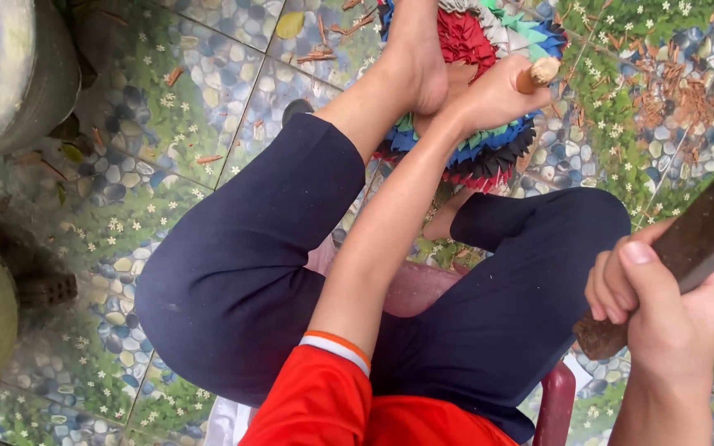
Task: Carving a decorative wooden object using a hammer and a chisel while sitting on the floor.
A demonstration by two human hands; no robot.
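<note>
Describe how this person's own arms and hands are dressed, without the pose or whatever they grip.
The left hand and right hand are bare: no gloves, rings or watch visible. The left arm leaves a short red sleeve edged with an orange and white band. The right forearm is bare; its sleeve is out of view.

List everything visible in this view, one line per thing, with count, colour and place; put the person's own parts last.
Wooden stick: one, brown with a pale cut end, top centre, held in the left hand.
Dark wooden tool: one, dark brown, right edge, gripped in the right hand; its upper part runs out of frame.
Rag mat: one, red, blue, green and black, top centre under the foot.
Plastic stool: one, dark red, bottom centre, mostly hidden.
Concrete pots: two, grey, left edge.
Wood shavings: many, reddish brown, scattered top right.
Tiled floor: pebble and flower pattern, all around.
Left hand: one, top centre.
Right hand: one, lower right.
Legs: two, navy trousers, centre, barefoot.
</note>
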